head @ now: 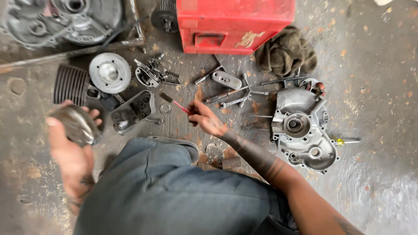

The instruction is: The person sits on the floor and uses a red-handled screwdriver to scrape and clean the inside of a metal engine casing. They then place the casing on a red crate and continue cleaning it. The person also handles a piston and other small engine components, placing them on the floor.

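My left hand [69, 152] is raised at the left and grips a rounded grey metal part [76, 124], blurred by motion. My right hand [207, 119] reaches forward over the floor and holds a small brush with a red handle [174, 103], its bristle end pointing up-left toward a washer ring [165, 108]. A dark metal cover plate [133, 111] lies just left of the brush. My knee in grey trousers [165, 187] fills the lower middle.
A silver engine crankcase half [300, 128] sits at the right with a yellow-handled screwdriver [344, 141] beside it. Wrenches and sockets [233, 93], a round flywheel disc [109, 72], a finned cylinder [70, 84], a dirty rag [285, 52] and a red crate [235, 24] lie further out.
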